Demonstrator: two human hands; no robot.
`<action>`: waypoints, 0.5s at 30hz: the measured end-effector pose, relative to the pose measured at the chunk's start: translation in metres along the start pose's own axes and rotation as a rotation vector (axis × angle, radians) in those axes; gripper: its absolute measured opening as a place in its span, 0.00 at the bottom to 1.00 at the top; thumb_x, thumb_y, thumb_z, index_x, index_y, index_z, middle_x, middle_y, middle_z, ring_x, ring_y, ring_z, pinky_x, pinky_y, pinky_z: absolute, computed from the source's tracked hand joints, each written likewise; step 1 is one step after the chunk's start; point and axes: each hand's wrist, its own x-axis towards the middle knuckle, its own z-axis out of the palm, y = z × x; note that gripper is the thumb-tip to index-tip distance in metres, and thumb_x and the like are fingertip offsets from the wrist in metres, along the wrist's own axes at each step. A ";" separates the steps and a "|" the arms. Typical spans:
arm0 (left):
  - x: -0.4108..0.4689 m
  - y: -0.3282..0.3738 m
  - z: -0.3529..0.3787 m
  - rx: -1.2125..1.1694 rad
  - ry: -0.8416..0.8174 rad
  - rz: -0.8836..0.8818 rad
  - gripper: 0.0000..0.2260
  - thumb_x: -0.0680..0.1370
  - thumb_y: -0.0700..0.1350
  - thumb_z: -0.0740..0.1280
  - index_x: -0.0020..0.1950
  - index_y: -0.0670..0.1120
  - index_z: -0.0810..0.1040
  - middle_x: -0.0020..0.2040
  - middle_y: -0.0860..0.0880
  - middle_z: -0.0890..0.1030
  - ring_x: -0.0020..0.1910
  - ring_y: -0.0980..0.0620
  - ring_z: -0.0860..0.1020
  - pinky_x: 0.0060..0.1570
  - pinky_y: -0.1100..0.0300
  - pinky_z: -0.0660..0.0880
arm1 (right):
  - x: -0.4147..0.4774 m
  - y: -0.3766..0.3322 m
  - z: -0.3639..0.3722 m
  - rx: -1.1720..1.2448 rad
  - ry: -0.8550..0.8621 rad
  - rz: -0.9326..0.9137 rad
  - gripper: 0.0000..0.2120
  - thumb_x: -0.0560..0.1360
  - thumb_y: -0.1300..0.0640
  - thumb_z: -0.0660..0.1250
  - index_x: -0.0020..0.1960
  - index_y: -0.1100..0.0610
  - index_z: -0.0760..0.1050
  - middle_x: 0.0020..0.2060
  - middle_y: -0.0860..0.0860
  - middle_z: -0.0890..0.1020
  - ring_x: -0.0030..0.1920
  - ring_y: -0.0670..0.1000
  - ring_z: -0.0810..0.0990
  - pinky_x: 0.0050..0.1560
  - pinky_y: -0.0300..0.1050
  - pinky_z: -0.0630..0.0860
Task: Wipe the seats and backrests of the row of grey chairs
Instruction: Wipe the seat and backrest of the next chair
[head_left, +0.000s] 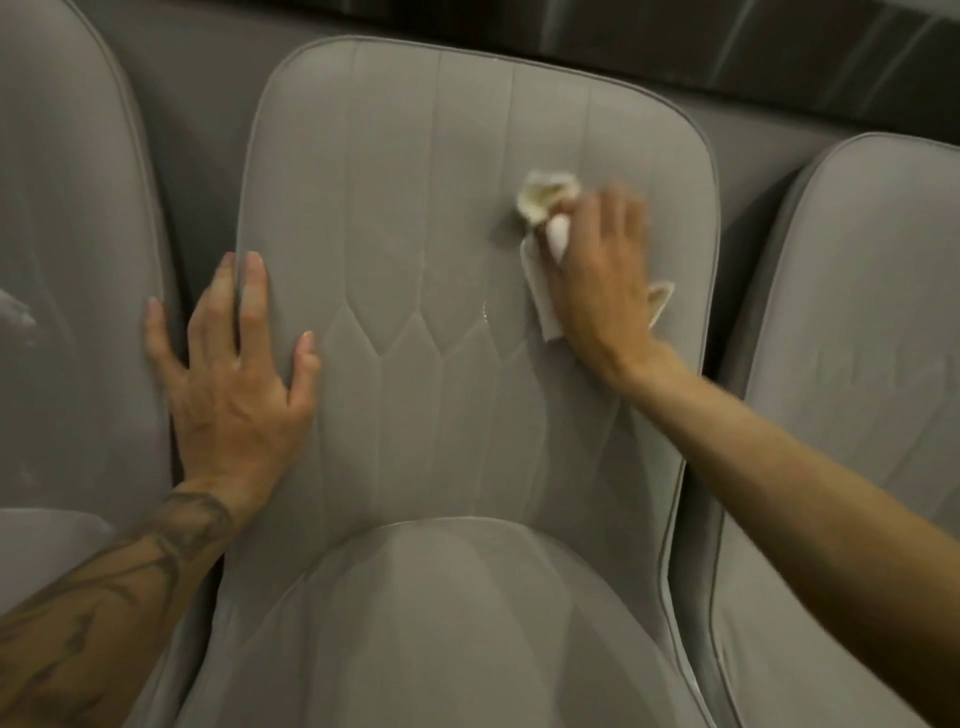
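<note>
Pressing cloth (543, 200) under flat right hand (602, 275), bracing backrest (441, 234) with splayed left hand (234, 379), leaving seat (467, 623) below hands apparently unwiped.

Grey chairs (467, 260) stitched in vertical lines and diamond shapes; the cloth (545, 208) is white.

The right hand (597, 270) presses a white cloth (545, 208) on the middle chair's backrest (441, 208); the left hand (234, 374) lies flat on its edge.
</note>
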 end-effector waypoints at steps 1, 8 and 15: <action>0.000 0.000 0.000 0.001 0.003 0.000 0.31 0.85 0.55 0.58 0.85 0.46 0.53 0.82 0.42 0.62 0.80 0.44 0.64 0.81 0.37 0.48 | -0.024 -0.008 -0.002 0.035 -0.083 -0.096 0.10 0.81 0.56 0.64 0.53 0.63 0.74 0.48 0.62 0.76 0.47 0.61 0.73 0.49 0.56 0.71; 0.000 -0.001 0.001 0.029 0.020 0.001 0.31 0.85 0.56 0.57 0.86 0.47 0.53 0.82 0.43 0.62 0.79 0.44 0.64 0.80 0.36 0.51 | -0.006 -0.003 -0.004 0.046 -0.109 -0.202 0.09 0.81 0.56 0.64 0.52 0.63 0.74 0.45 0.62 0.76 0.45 0.61 0.75 0.48 0.54 0.64; 0.001 -0.001 0.003 0.055 0.031 0.009 0.31 0.85 0.56 0.56 0.86 0.46 0.53 0.82 0.43 0.63 0.79 0.44 0.65 0.81 0.37 0.51 | 0.032 -0.011 0.008 0.129 0.068 0.134 0.17 0.80 0.47 0.63 0.52 0.62 0.75 0.51 0.60 0.76 0.50 0.59 0.73 0.52 0.48 0.66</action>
